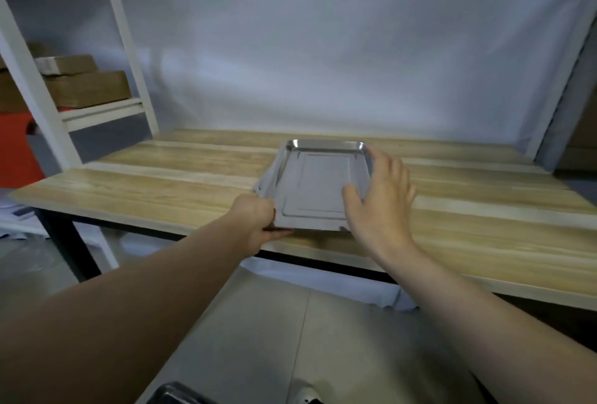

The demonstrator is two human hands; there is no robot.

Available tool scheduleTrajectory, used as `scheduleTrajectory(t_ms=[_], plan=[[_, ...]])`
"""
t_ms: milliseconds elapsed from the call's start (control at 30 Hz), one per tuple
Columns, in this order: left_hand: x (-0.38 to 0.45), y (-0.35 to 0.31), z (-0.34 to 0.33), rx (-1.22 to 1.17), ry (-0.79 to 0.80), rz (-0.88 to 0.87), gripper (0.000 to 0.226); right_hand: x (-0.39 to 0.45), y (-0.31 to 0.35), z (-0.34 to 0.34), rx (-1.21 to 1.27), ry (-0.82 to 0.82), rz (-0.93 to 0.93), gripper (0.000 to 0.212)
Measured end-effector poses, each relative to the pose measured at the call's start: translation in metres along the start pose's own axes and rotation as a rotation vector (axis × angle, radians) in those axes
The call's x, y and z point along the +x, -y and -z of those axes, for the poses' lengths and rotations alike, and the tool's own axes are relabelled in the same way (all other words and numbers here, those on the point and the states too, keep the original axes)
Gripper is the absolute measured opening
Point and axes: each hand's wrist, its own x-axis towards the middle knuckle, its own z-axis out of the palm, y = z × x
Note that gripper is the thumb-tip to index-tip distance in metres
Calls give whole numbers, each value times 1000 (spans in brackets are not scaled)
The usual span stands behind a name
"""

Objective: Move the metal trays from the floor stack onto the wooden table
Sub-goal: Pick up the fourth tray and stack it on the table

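tray near edge blurred, left hand gripping

Shiny rectangular metal trays stacked on wooden table.

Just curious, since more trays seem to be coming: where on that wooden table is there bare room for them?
Bare wood lies left of the metal tray, toward the white shelf frame, and right of the right hand. The middle is crowded: both hands at the tray, left hand gripping its near corner.
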Motion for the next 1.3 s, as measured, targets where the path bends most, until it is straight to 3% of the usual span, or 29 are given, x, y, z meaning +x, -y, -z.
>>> scheduleTrajectory(t_ms=[167,267,333,400,467,533,600,767,1033,1300], plan=[[19,4,-27,-60,53,57,20,6,-7,-15,-135,281,84,57],[31,5,-36,-100,14,67,14,11,-12,-26,-131,375,46,56],[42,5,-39,-88,-8,43,22,13,-16,-29,-135,409,48,54],[53,10,-39,164,-59,-122,31,15,-18,-31,-148,423,55,52],[65,19,-31,555,-177,-406,40,19,-18,-31,-148,449,37,50],[73,26,-18,757,-295,-563,43,22,-16,-32,-166,487,28,48],[83,30,-5,840,-372,-558,44,26,-13,-34,-197,497,25,48],[90,42,6,1000,-219,-570,48,34,2,-62,-276,499,19,56],[91,42,10,992,-248,-542,57,49,26,-104,-320,574,-24,61],[87,42,6,999,-321,-509,71,55,20,-89,-218,703,-83,20]])
